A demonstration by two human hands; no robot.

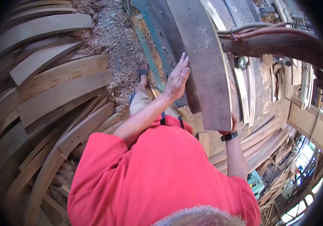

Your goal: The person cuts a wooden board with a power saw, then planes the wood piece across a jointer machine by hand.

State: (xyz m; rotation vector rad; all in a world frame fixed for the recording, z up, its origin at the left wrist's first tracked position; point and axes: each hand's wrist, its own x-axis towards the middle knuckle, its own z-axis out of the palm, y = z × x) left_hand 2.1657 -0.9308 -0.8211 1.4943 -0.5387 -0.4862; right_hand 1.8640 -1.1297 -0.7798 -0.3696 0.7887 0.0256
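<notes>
A long, wide wooden plank (pixel 211 64) stretches from the top of the view down toward my body, its near end squared off. My left hand (pixel 178 78) rests flat along its left side, fingers stretched out and pointing away from me. At the near right corner my right hand (pixel 234 123), with a dark watch on the wrist, grips the plank's end; its fingers are partly hidden by the wood. A darker wooden edge (pixel 193 98) lies just left of and below the plank.
Curved wooden pieces (pixel 52 28) are stacked on the left. Wood shavings (pixel 112 49) cover the floor beside a green metal frame (pixel 152 45). Hoses (pixel 259 30) cross a dark beam at upper right. Several boards and offcuts (pixel 267 139) lie to the right.
</notes>
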